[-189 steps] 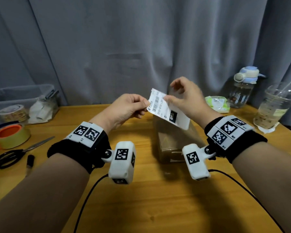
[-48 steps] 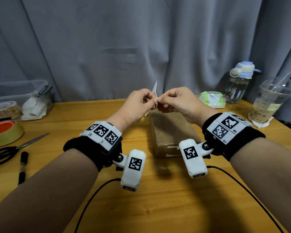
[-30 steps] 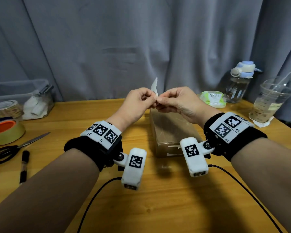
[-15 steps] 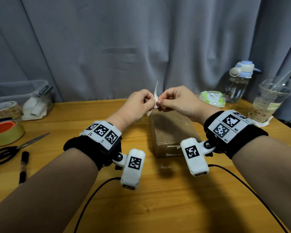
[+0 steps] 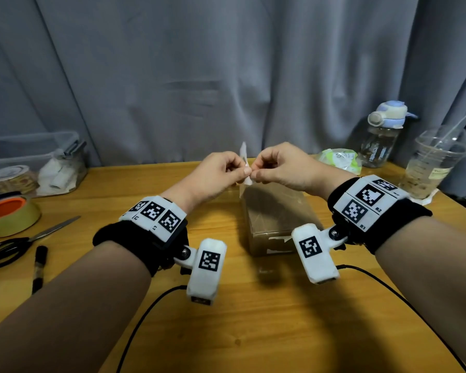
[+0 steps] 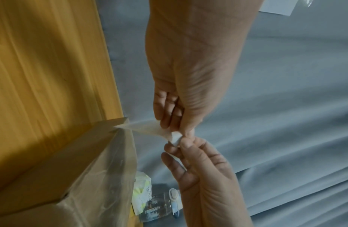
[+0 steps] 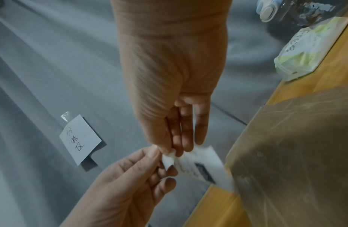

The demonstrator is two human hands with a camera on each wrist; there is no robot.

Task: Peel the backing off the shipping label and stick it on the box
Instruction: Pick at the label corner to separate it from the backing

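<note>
Both hands are raised above the far end of the brown cardboard box (image 5: 277, 211), which lies on the wooden table (image 5: 253, 319). Between them is the white shipping label (image 5: 243, 153), edge-on in the head view. My left hand (image 5: 241, 171) and right hand (image 5: 254, 173) pinch the same corner of it with thumb and forefinger, fingertips nearly touching. In the left wrist view that corner of the label (image 6: 175, 138) curls between the left hand (image 6: 181, 129) and right hand (image 6: 182, 143). The right wrist view shows the label's (image 7: 204, 165) printed face hanging toward the box (image 7: 295, 153).
At the left lie tape rolls (image 5: 11, 214), scissors (image 5: 16, 243), a black marker (image 5: 39, 265) and a clear bin (image 5: 38, 162). At the right stand a wipes pack (image 5: 339, 160), a bottle (image 5: 382, 135) and a plastic cup (image 5: 433, 162). Cables (image 5: 151, 305) trail toward me.
The label, once held flat facing me, is now turned edge-on with both hands close together on one corner. Over the last second the hands barely moved.
</note>
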